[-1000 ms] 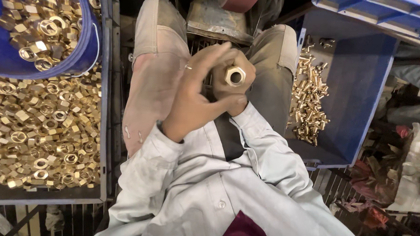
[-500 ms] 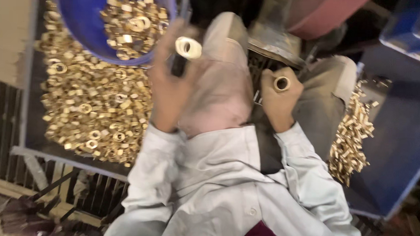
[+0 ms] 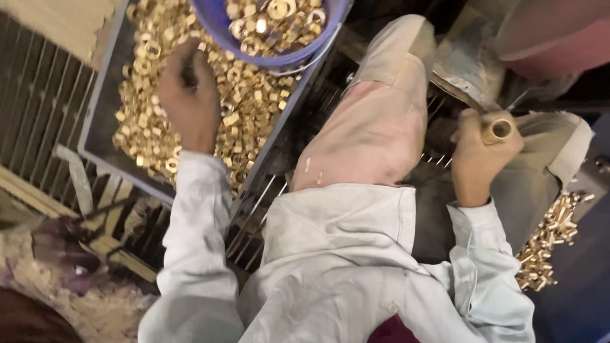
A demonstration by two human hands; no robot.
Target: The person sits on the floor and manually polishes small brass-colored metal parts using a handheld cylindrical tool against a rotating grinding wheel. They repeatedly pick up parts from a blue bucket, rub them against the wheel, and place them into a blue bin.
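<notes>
Left hand (image 3: 189, 101) curled, grip unclear, on loose brass nuts (image 3: 244, 119), right hand (image 3: 481, 158) gripping hollow brass fitting (image 3: 498, 129)

Single head view, looking steeply down, close over lap (image 3: 365, 141); tray (image 3: 104, 125) at left edge.

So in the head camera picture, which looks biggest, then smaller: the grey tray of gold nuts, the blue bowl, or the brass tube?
1. Grey tray, largest.
2. Blue bowl, though its top is cut off.
3. Brass tube in the right hand, smallest.
</notes>
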